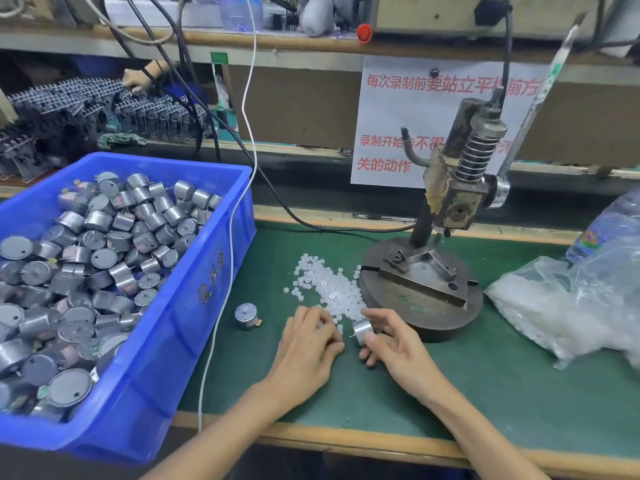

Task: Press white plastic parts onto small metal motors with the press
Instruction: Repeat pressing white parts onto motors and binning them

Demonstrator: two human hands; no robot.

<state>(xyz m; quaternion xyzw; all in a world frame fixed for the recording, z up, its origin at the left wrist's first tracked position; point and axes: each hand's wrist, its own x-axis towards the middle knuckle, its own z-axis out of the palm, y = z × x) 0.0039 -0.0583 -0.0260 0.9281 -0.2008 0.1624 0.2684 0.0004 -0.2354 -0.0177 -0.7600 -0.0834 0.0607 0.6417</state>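
Press (433,271) stands at the back of the desk (502,375). Right hand (394,348) just before the press base, thumb and fingers curled round one motor (363,329). Left hand (308,344) left of it, fingers bent into the near edge of the white plastic parts (325,282); whether they pinch one, cannot tell. That heap touches the press base's left side. Further left a loose motor (246,315), then a blue bin (194,289) heaped with motors (104,258). White cable (239,202) trails past the bin's press-side wall. Plastic bag (571,306) right of the press.
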